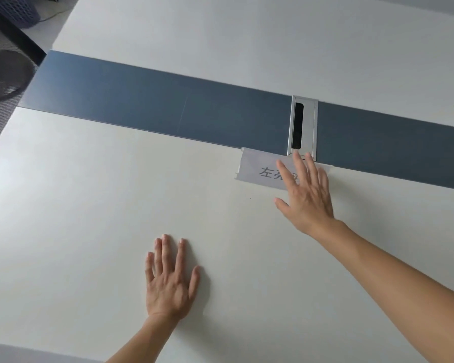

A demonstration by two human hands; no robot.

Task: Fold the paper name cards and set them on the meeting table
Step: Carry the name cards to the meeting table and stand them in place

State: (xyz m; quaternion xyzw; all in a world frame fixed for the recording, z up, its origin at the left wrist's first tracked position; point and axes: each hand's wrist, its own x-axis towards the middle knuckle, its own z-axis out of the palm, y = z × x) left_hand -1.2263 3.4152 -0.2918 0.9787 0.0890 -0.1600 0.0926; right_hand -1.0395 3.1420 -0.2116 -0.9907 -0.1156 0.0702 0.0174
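The right hand (pixel 306 197) reaches out toward one o'clock with fingers spread flat and wide, its fingertips (pixel 296 159) lying over the right part of the name card (pixel 257 167); it grips nothing, and whether the palm presses the paper or only hovers above it cannot be told. The left hand (pixel 168 281) lies splayed at about six o'clock on the bare white table (pixel 76 205), equally empty and well apart from the card. The card sits at roughly one o'clock, at the seam where the white surface meets the dark blue centre strip (pixel 142 100), just below the silver cable port (pixel 303 124), whose lower edge it seems to touch. Its long axis runs from about nine to three o'clock, tipped slightly down to the right, parallel with the strip, and the printed characters read upright toward the wearer. The step in hand looks like seating the folded card: it would go best with a light touch, squaring the long edge to the strip and easing the fingers off straight upward so the paper neither slides nor flattens; whether it stands tented or lies flat is unclear from here
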